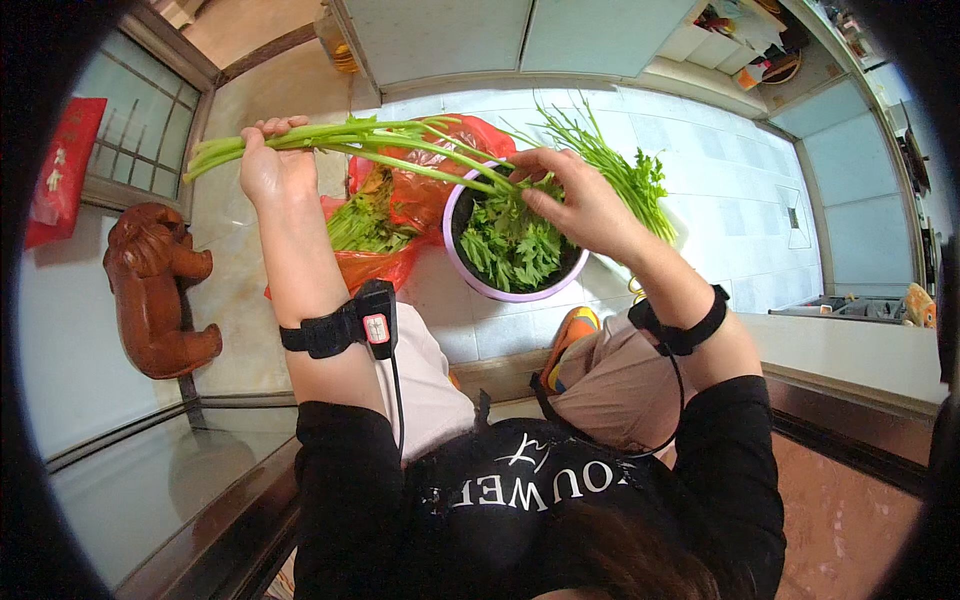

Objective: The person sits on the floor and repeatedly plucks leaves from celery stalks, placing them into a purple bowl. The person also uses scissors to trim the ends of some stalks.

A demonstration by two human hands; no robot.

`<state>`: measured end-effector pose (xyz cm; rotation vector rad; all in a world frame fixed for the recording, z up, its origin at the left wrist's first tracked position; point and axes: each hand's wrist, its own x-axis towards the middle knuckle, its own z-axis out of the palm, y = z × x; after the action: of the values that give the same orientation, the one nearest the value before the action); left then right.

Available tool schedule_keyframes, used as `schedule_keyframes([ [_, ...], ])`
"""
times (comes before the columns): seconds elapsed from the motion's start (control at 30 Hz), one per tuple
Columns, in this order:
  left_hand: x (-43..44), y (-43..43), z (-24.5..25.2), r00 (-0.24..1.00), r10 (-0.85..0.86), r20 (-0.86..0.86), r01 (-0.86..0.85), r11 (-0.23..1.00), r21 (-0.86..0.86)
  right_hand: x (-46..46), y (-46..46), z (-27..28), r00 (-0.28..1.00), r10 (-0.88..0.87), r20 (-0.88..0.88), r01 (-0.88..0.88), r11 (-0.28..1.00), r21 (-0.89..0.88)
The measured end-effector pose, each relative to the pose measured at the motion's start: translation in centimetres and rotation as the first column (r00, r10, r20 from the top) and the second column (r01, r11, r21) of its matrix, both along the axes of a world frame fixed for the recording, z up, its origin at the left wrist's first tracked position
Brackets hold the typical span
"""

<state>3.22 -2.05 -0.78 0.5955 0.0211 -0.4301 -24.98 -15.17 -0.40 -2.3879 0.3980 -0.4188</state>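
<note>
Green celery stalks [352, 139] stretch from the left to above a purple-rimmed bin [450, 232]. Their lower ends lie in my left hand [279, 161], palm up with the fingers curled round them. At the leafy end my right hand [574, 199] touches the stems above the bin, its fingers bent; whether it grips a stem is unclear. Celery leaves [514, 244] fill the bin, which has a dark inside. Right of it lies a pile of thin green stalks [622, 180]. More celery [371, 221], partly yellowed, lies in a red plastic bag [450, 135] to the left.
A carved brown wooden figure [150, 292] stands at the left, near a red packet [66, 172]. Pale cabinets [600, 37] line the far side of the tiled floor. A floor drain [793, 217] is at the right. My orange shoe [576, 330] is just below the bin.
</note>
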Motion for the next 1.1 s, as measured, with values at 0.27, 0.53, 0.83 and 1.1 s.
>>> schedule_keyframes([
  [0.27,-0.5,-0.3,0.1,0.999,0.034,-0.003,-0.034,0.999,0.003,-1.1,2.6,-3.1,0.989,-0.124,0.082,0.044,0.772,0.634],
  [0.53,-1.1,-0.6,0.3,0.997,0.073,-0.019,-0.071,0.996,0.056,0.0,2.4,-4.9,0.916,-0.366,0.166,0.35,0.929,0.118],
  [0.83,-1.9,-0.9,0.5,0.998,-0.047,0.033,0.046,0.999,0.022,0.8,1.0,-5.5,0.946,-0.313,0.087,0.323,0.933,-0.158],
  [1.1,-3.5,-1.8,1.1,0.993,-0.029,0.113,0.017,0.994,0.11,0.6,-0.4,-5.5,0.897,-0.373,0.238,0.422,0.883,-0.206],
])
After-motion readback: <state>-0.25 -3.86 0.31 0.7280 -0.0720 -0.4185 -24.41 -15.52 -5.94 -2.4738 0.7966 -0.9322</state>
